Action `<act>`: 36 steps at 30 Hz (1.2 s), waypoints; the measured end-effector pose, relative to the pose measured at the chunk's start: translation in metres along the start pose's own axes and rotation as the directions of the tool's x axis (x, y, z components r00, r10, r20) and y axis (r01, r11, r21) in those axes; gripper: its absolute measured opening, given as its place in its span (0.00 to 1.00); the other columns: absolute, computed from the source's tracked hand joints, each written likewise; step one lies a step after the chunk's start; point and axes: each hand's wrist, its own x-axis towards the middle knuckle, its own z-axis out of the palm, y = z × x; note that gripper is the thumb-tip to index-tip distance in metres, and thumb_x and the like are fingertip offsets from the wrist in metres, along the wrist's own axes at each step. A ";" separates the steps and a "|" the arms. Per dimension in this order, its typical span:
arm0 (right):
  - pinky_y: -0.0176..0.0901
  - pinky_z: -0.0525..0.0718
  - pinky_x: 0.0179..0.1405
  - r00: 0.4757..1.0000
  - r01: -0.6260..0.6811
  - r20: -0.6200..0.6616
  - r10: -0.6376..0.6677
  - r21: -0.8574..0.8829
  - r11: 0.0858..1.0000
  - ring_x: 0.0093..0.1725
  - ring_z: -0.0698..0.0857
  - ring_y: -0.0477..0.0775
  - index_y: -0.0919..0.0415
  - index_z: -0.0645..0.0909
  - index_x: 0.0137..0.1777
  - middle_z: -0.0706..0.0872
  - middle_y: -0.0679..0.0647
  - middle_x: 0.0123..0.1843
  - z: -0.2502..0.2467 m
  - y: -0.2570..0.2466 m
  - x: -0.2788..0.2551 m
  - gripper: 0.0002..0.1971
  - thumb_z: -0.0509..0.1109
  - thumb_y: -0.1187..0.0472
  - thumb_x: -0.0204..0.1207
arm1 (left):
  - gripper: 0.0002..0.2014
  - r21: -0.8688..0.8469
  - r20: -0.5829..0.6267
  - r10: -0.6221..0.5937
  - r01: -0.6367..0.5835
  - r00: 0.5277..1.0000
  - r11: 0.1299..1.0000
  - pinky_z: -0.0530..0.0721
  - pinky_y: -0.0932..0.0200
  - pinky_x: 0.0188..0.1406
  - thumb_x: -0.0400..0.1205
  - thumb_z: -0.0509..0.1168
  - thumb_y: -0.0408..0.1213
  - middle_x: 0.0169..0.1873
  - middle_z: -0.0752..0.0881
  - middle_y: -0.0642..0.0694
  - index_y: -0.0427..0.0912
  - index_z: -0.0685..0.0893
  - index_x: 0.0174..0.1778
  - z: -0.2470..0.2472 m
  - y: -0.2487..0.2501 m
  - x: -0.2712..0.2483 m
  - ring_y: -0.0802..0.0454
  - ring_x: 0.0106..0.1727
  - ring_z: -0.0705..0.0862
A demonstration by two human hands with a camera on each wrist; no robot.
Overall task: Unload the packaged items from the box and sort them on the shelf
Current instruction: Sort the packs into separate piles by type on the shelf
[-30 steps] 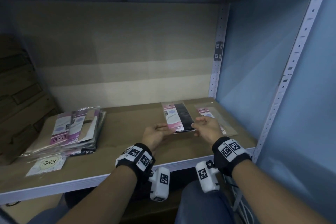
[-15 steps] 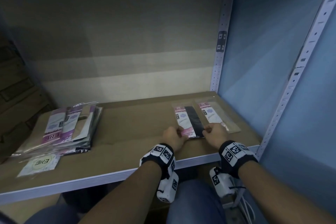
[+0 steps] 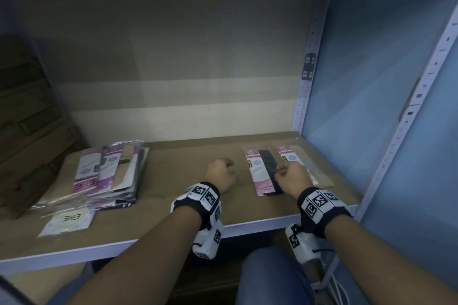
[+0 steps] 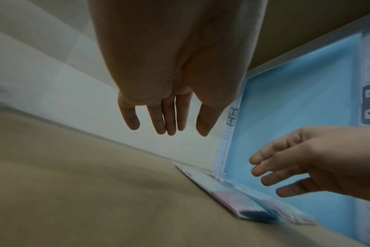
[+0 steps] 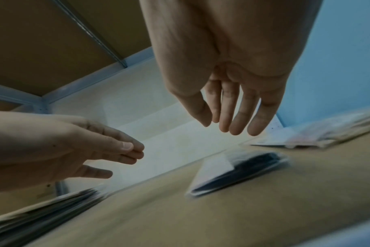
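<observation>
A pink-and-black packet (image 3: 261, 171) lies flat on the brown shelf board (image 3: 186, 176), beside a pink-and-beige packet (image 3: 301, 164) at the right end. My left hand (image 3: 220, 172) hovers over the board left of the black packet, fingers loose and empty (image 4: 165, 120). My right hand (image 3: 288, 176) hangs just above the black packet's right edge, fingers relaxed, holding nothing (image 5: 232, 117). The black packet (image 5: 239, 172) lies on the board below and ahead of the right hand's fingers. A stack of packets (image 3: 109, 176) sits at the left end.
A single round-label packet (image 3: 67, 219) lies near the front edge left. Blue side panel (image 3: 366, 82) and perforated uprights (image 3: 307, 69) close the right side; brown cartons (image 3: 27, 131) stand at far left. The box is not in view.
Both hands held the pink-and-black packet and set it down beside the right one. Now they have let go; the left hand has drawn away to the left.
</observation>
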 end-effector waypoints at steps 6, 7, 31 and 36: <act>0.40 0.81 0.56 0.999 0.040 0.007 -0.040 -0.007 0.999 0.51 0.85 0.54 0.56 0.84 0.49 0.88 0.54 0.50 0.025 -0.055 -0.005 0.08 0.67 0.66 0.73 | 0.23 0.047 -0.050 -0.013 0.016 0.999 0.999 0.75 0.58 0.69 0.81 0.66 0.42 0.70 0.79 0.46 0.41 0.76 0.72 -0.073 -0.037 -0.008 0.48 0.70 0.78; 0.37 0.78 0.53 0.999 0.048 0.022 -0.048 -0.002 0.999 0.52 0.84 0.54 0.58 0.85 0.50 0.87 0.54 0.51 0.030 -0.068 -0.007 0.09 0.66 0.67 0.74 | 0.23 0.056 -0.060 -0.030 0.034 0.998 0.998 0.75 0.58 0.69 0.81 0.65 0.42 0.70 0.80 0.45 0.42 0.75 0.73 -0.085 -0.046 -0.009 0.48 0.70 0.78; 0.44 0.81 0.43 0.889 0.166 0.419 -0.185 0.082 0.983 0.43 0.86 0.59 0.69 0.87 0.50 0.90 0.62 0.49 0.209 -0.235 -0.051 0.16 0.68 0.54 0.79 | 0.28 0.059 -0.253 -0.586 0.617 0.770 0.785 0.77 0.57 0.41 0.79 0.65 0.56 0.48 0.85 0.36 0.29 0.83 0.53 -0.242 -0.256 -0.096 0.40 0.51 0.84; 0.48 0.87 0.46 0.860 0.155 0.482 -0.166 0.063 0.986 0.40 0.87 0.58 0.68 0.86 0.49 0.90 0.61 0.46 0.226 -0.236 -0.051 0.16 0.68 0.53 0.79 | 0.21 -0.035 -0.245 -0.638 0.651 0.730 0.758 0.77 0.58 0.37 0.78 0.68 0.50 0.42 0.84 0.38 0.31 0.84 0.45 -0.238 -0.264 -0.091 0.44 0.41 0.82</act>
